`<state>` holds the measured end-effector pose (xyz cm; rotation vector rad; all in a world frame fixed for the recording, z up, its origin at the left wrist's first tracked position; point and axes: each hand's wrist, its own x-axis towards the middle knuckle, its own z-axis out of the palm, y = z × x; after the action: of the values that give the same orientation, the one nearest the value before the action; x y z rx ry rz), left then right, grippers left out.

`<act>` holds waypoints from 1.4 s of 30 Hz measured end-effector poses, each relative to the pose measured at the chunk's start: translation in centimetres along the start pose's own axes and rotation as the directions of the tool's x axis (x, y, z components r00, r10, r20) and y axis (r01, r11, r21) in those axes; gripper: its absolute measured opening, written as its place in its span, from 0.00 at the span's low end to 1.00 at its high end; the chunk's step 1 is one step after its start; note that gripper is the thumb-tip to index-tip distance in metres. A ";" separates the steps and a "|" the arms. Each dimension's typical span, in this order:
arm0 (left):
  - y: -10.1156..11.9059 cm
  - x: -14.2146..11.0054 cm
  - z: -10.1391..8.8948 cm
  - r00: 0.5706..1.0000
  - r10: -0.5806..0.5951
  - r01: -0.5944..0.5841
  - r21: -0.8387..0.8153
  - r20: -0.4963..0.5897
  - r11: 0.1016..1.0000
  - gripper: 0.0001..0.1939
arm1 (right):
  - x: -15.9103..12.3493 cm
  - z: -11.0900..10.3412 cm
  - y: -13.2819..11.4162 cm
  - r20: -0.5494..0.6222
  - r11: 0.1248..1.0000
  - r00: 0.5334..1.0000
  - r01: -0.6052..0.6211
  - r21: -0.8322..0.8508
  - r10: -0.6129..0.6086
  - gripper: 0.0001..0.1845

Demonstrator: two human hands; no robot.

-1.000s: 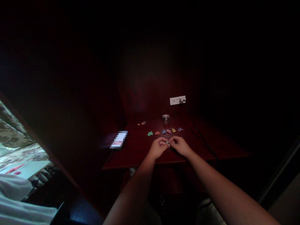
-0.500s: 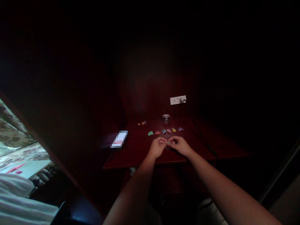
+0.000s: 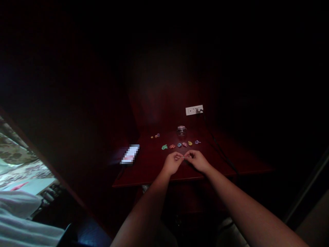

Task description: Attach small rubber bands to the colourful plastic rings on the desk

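Observation:
My left hand (image 3: 173, 162) and my right hand (image 3: 196, 160) meet fingertip to fingertip above the front of the dark red table. Both pinch one small hair tie (image 3: 183, 157), mostly hidden by the fingers. Just beyond them lies a row of hair ties sorted by colour: green hair ties (image 3: 164, 147), orange hair ties (image 3: 172, 146), blue hair ties (image 3: 179, 145), pink hair ties (image 3: 184, 144), yellow hair ties (image 3: 190, 143) and purple hair ties (image 3: 197, 142). Behind the row stands a clear jar (image 3: 181, 131) with a lid.
A lit phone (image 3: 130, 154) lies at the table's left side. Several small rings (image 3: 156, 136) sit at the back left. A white wall socket (image 3: 194, 110) holds a plug, and its black cable (image 3: 218, 147) runs down the right side. Dark panels enclose the table.
The hands stay together at nearly the same spot. The greenish piece seen between the fingertips earlier now shows only as a tiny pale bit. The view has shifted slightly.

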<state>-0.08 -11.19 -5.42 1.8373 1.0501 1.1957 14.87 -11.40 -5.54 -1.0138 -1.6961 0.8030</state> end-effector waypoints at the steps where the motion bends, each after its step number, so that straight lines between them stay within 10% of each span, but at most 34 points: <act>1: 0.0 0.0 0.0 1.000 -0.007 0.007 0.016 -0.002 1.000 0.08 | 0.0 0.0 0.0 -0.005 1.000 1.000 -0.003 -0.001 0.003 0.10; 10: 0.2 0.4 -0.6 0.997 -0.056 0.059 0.054 -0.051 0.997 0.07 | -0.3 0.1 -0.1 -0.030 1.000 0.999 -0.027 -0.001 0.027 0.10; 25: -4.5 5.8 -8.5 0.922 -0.045 0.155 0.262 -0.384 0.953 0.06 | -1.1 -0.2 -0.9 0.061 0.995 0.995 -0.080 -0.061 0.084 0.10; 42: -6.4 6.4 -8.6 0.951 -0.020 0.160 0.434 -0.308 0.887 0.09 | -1.8 -0.5 -1.7 0.159 0.977 0.979 -0.096 -0.191 0.128 0.12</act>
<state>-8.16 -1.68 -5.75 1.9574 1.6898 1.2712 15.28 -13.75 -4.62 -1.2043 -1.8995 0.8382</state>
